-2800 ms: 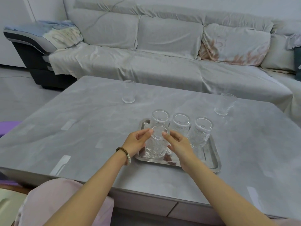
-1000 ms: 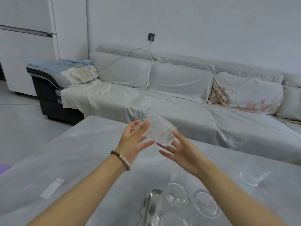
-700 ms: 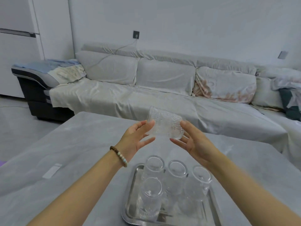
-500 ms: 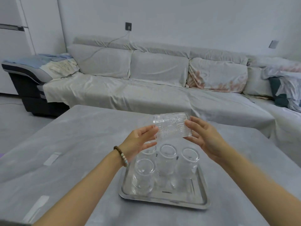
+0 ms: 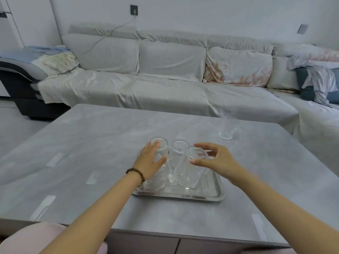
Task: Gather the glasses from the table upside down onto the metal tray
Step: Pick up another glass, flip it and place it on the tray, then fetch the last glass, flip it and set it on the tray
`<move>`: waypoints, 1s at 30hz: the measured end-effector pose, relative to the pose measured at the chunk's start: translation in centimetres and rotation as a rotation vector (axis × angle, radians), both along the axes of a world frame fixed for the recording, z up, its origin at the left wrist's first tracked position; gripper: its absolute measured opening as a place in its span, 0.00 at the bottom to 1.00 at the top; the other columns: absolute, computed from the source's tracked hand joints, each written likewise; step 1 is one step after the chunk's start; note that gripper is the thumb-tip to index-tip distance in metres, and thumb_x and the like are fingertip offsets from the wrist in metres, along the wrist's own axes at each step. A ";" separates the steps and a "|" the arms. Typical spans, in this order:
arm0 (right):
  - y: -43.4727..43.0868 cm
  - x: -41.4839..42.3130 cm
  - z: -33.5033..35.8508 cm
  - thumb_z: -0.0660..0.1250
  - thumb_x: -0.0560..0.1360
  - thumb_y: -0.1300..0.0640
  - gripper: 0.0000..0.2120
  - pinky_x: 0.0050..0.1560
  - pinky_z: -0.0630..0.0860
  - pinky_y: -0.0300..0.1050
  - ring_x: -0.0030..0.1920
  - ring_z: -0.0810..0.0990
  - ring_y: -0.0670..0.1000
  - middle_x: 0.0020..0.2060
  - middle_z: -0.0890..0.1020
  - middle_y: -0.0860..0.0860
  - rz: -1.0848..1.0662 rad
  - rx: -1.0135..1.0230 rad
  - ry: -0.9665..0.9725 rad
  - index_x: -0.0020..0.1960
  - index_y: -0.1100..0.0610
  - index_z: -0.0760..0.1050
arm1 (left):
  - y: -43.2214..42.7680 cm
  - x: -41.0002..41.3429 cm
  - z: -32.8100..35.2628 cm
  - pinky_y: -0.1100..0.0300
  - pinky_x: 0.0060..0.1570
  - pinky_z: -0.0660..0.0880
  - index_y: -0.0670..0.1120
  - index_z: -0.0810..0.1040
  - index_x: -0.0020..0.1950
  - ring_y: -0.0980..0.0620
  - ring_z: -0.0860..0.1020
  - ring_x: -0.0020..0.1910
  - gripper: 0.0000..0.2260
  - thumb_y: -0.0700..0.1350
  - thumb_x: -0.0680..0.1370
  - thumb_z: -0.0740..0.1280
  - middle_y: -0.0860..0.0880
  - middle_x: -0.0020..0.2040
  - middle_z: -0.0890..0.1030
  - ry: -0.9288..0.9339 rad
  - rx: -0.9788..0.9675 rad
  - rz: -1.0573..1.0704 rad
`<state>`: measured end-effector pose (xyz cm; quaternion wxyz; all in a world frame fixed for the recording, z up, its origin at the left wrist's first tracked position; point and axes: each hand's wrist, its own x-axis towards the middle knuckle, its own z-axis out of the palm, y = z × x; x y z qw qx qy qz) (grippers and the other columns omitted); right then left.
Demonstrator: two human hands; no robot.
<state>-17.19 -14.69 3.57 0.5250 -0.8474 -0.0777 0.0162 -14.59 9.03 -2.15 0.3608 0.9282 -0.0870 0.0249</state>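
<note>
The glass (image 5: 187,171), earlier sideways in midair, now sits inverted on the tray (image 5: 211,195). The right hand (image 5: 218,160) grips it, while the left hand (image 5: 150,160) has let go, fingers straight.

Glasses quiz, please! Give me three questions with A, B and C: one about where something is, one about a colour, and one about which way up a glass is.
1. Where is the lone glass that is off the tray?
A. in a box
B. on the table, past the tray's far right corner
C. on a shelf

2. What colour is the tray?
A. red
B. green
C. silver

3. The ribbed glass that the right hand holds on the tray is
A. upside down
B. right way up
C. lying on its side

Answers:
1 B: it stands alone on the grey tabletop beyond the tray.
2 C: the tray is shiny bare metal.
3 A: its round base is on top, between the thumb and fingers, and its wide mouth points down.
</note>
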 end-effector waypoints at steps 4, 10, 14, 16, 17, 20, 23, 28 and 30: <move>1.0 -0.1 -1.9 0.81 0.58 0.46 0.28 0.57 0.77 0.43 0.56 0.79 0.47 0.55 0.82 0.44 -0.019 -0.065 -0.008 0.57 0.45 0.80 | 0.1 -0.1 -0.2 0.54 0.73 0.50 0.47 0.56 0.75 0.54 0.46 0.76 0.29 0.57 0.78 0.58 0.51 0.77 0.55 -0.024 0.018 -0.002; 2.1 0.2 -3.7 0.79 0.59 0.44 0.32 0.63 0.73 0.45 0.60 0.75 0.46 0.58 0.79 0.42 -0.008 -0.181 -0.045 0.62 0.47 0.77 | 0.1 0.1 -0.5 0.54 0.73 0.49 0.48 0.56 0.75 0.54 0.45 0.76 0.29 0.58 0.78 0.57 0.52 0.77 0.54 -0.022 0.058 -0.001; 2.8 0.4 -4.3 0.79 0.60 0.44 0.32 0.62 0.72 0.43 0.60 0.75 0.45 0.58 0.79 0.42 -0.006 -0.177 -0.049 0.62 0.47 0.76 | 0.1 0.2 -0.6 0.54 0.73 0.50 0.48 0.56 0.75 0.54 0.46 0.76 0.29 0.58 0.78 0.56 0.52 0.77 0.54 -0.017 0.053 0.002; 3.2 0.4 -4.4 0.80 0.59 0.44 0.31 0.59 0.71 0.39 0.58 0.75 0.43 0.57 0.79 0.42 -0.007 -0.171 -0.071 0.61 0.47 0.77 | 0.1 0.3 -0.6 0.53 0.73 0.50 0.48 0.57 0.75 0.54 0.46 0.76 0.29 0.58 0.78 0.57 0.52 0.77 0.54 -0.018 0.052 0.003; 3.4 0.4 -4.4 0.80 0.59 0.45 0.31 0.58 0.70 0.37 0.57 0.75 0.42 0.56 0.79 0.42 -0.010 -0.162 -0.073 0.61 0.46 0.77 | 0.0 0.3 -0.6 0.53 0.73 0.50 0.48 0.57 0.75 0.54 0.46 0.76 0.28 0.58 0.78 0.57 0.52 0.77 0.54 -0.018 0.051 0.003; 3.9 0.4 -4.8 0.80 0.59 0.45 0.31 0.54 0.69 0.32 0.58 0.75 0.42 0.57 0.78 0.42 -0.015 -0.127 -0.059 0.61 0.46 0.76 | 0.0 0.4 -0.6 0.53 0.73 0.50 0.48 0.57 0.75 0.54 0.46 0.76 0.28 0.58 0.78 0.57 0.52 0.77 0.55 -0.022 0.046 0.005; 4.2 0.5 -5.1 0.79 0.60 0.46 0.32 0.58 0.69 0.35 0.61 0.74 0.42 0.61 0.77 0.44 -0.010 -0.104 -0.051 0.63 0.47 0.75 | 0.0 0.3 -0.6 0.53 0.73 0.50 0.48 0.57 0.74 0.54 0.46 0.76 0.28 0.58 0.78 0.57 0.52 0.77 0.55 -0.023 0.044 0.004; 4.1 0.5 -5.4 0.78 0.63 0.47 0.32 0.61 0.70 0.40 0.63 0.72 0.44 0.63 0.75 0.45 0.017 -0.108 -0.022 0.65 0.48 0.73 | 0.0 0.3 -0.4 0.52 0.73 0.50 0.48 0.60 0.74 0.53 0.47 0.76 0.27 0.57 0.78 0.58 0.51 0.77 0.56 -0.023 0.008 -0.004; 3.8 0.5 -5.2 0.77 0.64 0.46 0.30 0.58 0.70 0.36 0.62 0.73 0.43 0.62 0.75 0.42 0.046 -0.085 -0.001 0.64 0.46 0.73 | 0.1 0.3 -0.1 0.51 0.74 0.51 0.49 0.63 0.72 0.52 0.50 0.76 0.24 0.55 0.78 0.59 0.50 0.76 0.60 -0.043 -0.016 0.008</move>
